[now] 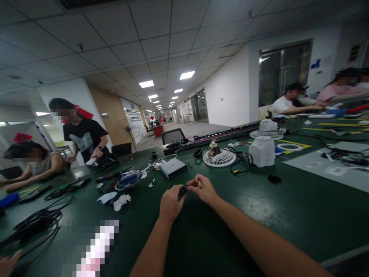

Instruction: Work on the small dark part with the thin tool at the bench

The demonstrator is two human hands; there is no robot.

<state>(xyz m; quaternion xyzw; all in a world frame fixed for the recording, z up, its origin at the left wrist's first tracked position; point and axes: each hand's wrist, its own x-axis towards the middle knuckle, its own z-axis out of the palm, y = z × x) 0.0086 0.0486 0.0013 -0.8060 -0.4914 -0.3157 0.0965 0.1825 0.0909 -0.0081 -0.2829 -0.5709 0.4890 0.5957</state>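
Observation:
My left hand [170,202] is closed around a small black part [182,190], lifted a little above the green table. Close on its right, my right hand [206,189] has its fingers pinched, with the tips almost at the black part. A slim gold-brown tool [200,182] sticks up between those fingers; its exact kind is too small to make out. Beyond my hands lies a grey box-shaped drive [173,168]. Further right, a round white fan grille [219,157] carries a motor with bare copper-coloured windings.
A white plastic housing [261,151] and black cable [243,163] stand right of the grille. A small black piece [274,178] lies nearer. Coiled black cables [34,223] and crumpled white scraps [122,202] lie left. Other people work along the table's left and far right.

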